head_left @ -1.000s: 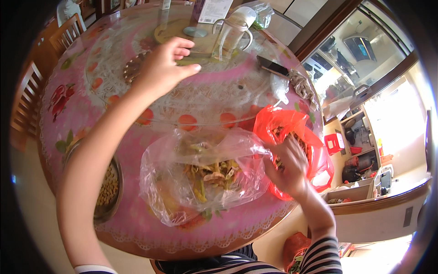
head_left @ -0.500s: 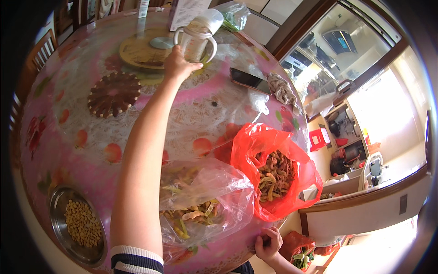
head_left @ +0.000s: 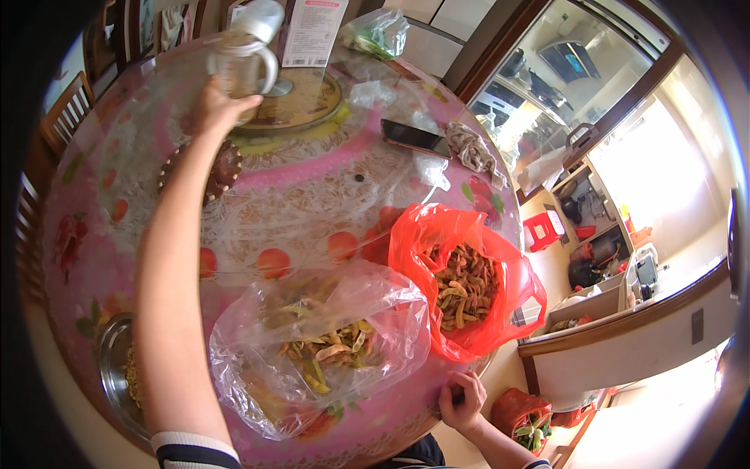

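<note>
My left arm reaches far over the table, and my left hand (head_left: 217, 108) is closed round a clear two-handled baby bottle (head_left: 234, 66) with a white cap. The bottle is tilted, slightly blurred, and held at the left side of a round wooden board (head_left: 312, 102). At the near table edge, my right hand (head_left: 462, 400) rests with curled fingers; whatever may be inside them is hidden. Nearest to it are a red plastic bag (head_left: 406, 242) of bean pods (head_left: 465, 289) and a clear plastic bag (head_left: 250, 336) with more pods.
A metal bowl (head_left: 113, 375) of shelled beans is partly behind my left forearm, as is a brown trivet (head_left: 226, 168). Farther off lie a phone (head_left: 414, 138), a crumpled cloth (head_left: 471, 147), a white box (head_left: 312, 31) and a bag of greens (head_left: 376, 35).
My left hand has carried the baby bottle leftward across the wooden board, and the forearm has swung left over part of the bowl. My right hand stays at the table edge.
</note>
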Tool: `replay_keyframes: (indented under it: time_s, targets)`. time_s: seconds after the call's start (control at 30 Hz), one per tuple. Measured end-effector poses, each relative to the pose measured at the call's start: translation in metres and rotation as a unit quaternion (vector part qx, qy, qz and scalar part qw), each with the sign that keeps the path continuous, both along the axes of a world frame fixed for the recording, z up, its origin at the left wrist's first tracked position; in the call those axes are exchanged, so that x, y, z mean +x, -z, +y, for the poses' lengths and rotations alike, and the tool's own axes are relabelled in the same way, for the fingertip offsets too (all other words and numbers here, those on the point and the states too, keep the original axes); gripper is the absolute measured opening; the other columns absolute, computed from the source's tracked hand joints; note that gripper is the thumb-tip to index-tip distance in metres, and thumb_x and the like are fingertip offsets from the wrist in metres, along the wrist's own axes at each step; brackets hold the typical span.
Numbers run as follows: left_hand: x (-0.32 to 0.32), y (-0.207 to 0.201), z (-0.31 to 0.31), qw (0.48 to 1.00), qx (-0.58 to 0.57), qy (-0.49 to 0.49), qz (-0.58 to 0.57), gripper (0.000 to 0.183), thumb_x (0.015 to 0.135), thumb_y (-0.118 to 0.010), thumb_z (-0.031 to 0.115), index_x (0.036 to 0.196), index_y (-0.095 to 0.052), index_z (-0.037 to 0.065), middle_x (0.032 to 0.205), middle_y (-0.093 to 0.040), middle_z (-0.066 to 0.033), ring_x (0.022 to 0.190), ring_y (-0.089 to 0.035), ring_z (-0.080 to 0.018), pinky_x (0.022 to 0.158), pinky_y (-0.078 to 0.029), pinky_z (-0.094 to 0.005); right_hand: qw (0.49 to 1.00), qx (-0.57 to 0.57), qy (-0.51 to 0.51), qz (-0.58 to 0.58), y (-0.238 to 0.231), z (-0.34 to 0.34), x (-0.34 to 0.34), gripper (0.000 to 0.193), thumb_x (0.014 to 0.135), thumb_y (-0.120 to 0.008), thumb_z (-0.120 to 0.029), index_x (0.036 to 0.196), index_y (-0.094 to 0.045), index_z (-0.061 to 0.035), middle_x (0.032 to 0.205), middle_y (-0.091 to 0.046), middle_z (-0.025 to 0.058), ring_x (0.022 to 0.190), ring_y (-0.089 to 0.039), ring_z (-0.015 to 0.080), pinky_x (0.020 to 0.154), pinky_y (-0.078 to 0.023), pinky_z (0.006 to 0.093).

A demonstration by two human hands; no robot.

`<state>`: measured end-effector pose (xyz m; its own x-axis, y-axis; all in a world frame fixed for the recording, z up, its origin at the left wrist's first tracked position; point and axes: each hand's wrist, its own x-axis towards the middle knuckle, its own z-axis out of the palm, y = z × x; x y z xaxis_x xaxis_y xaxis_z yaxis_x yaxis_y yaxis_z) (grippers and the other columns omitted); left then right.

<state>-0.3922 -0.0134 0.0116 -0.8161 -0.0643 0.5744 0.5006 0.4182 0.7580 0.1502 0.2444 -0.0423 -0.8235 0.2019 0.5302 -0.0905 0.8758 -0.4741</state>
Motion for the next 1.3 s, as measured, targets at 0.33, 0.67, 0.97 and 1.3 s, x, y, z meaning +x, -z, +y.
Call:
replay_keyframes:
  time_s: [0.33,0.67,0.97,1.3]
  targets:
    - [-0.002,0.0,-0.251,0.989,-0.017,-0.147,0.025,0.061,0.072,-0.08,0.024,0.121,-0.053,0.001,0.108,-0.062,-0.0098,0.09,-0.061,-0.0178,0.076,-0.05,-0.0293,1.0,-0.001,0.007,-0.014,-0.003,-0.002,0.0,0.029,0.071,-0.065,-0.001,0.099,-0.061,-0.0018,0.065,-0.051,0.0062,0.053,-0.05,0.0205,0.05,-0.042,0.031]
    - [0.023,0.036,-0.359,0.979,0.058,-0.178,-0.081,0.059,0.074,-0.075,0.013,0.126,-0.047,0.007,0.117,-0.052,-0.0088,0.098,-0.054,-0.023,0.075,-0.052,-0.036,1.0,0.001,0.022,-0.016,-0.006,-0.005,0.001,0.029,0.072,-0.064,-0.004,0.101,-0.061,-0.0036,0.069,-0.052,0.007,0.056,-0.052,0.0217,0.052,-0.043,0.0318]
    - [0.044,0.034,-0.364,0.964,0.153,-0.16,-0.144,0.062,0.077,-0.071,0.004,0.131,-0.041,0.013,0.125,-0.044,-0.0078,0.106,-0.048,-0.0277,0.074,-0.054,-0.042,1.0,0.004,0.019,-0.019,-0.006,-0.005,0.002,0.03,0.071,-0.064,-0.006,0.101,-0.06,-0.0049,0.074,-0.054,0.0079,0.065,-0.055,0.0245,0.059,-0.046,0.0336]
    - [0.11,0.012,-0.367,0.905,0.329,-0.156,-0.22,0.068,0.079,-0.065,-0.006,0.136,-0.035,0.018,0.134,-0.034,-0.0068,0.115,-0.041,-0.0329,0.073,-0.056,-0.0486,0.999,0.007,0.042,-0.022,-0.007,-0.009,0.001,0.028,0.07,-0.063,-0.004,0.098,-0.06,-0.0038,0.07,-0.052,0.0092,0.061,-0.053,0.0247,0.056,-0.045,0.0339]
